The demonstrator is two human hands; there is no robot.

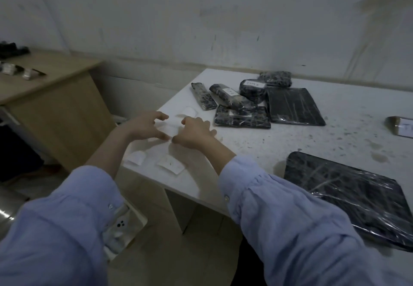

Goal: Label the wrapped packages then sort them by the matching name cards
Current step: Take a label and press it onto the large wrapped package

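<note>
Both hands meet over a white paper card [169, 130] lying near the left edge of the white table [290, 133]. My left hand [146, 125] arches above it with curled fingertips on the card. My right hand [193, 132] pinches the card's right edge. Other white cards lie around: one behind [188, 111], two nearer me [136, 157] [171, 164]. A heap of dark wrapped packages [241, 106] sits at the table's back; two carry white labels [231, 92] [253, 83]. A large flat wrapped package [350, 196] lies at the near right.
A labelled package [401, 127] shows at the right frame edge. A wooden desk [44, 89] with small metal items stands left of the table, with a gap of floor between. An open box [121, 225] sits on the floor below my left sleeve.
</note>
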